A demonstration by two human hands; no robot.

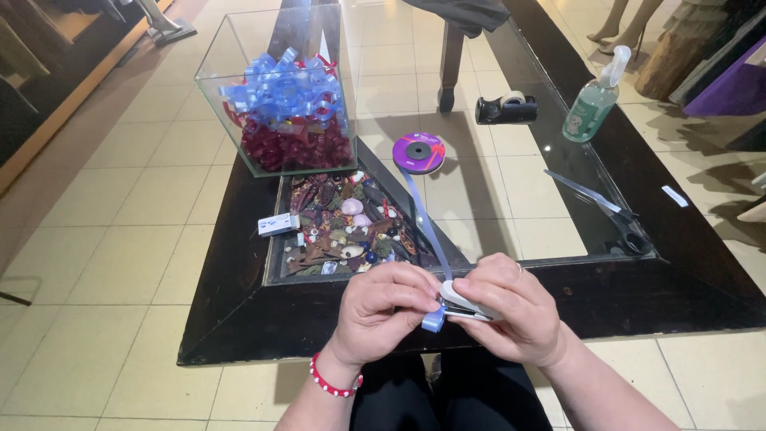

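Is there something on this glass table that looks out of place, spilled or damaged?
Nothing stands out. The scissors, tape dispenser and spray bottle sit apart on the glass table; bows stay inside the glass box. The ribbon runs from its spool to both hands.

Stapler (467, 306) mostly hidden by hands
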